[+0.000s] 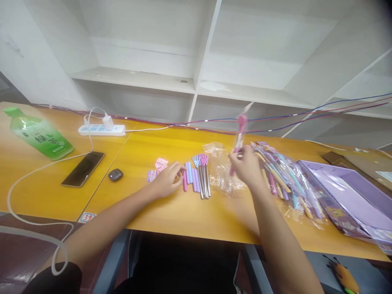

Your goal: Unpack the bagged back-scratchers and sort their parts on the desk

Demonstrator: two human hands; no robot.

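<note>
Right forearm [277,222] across front table edge [196,233], fingers [236,151] around probable pink scratcher [241,123]

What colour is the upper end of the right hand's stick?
The upper end is pink, though blurred, in the head view.

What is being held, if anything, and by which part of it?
The right hand holds a pink scratcher, blurred, by its lower, handle part. The left hand seems to hold nothing.
</note>
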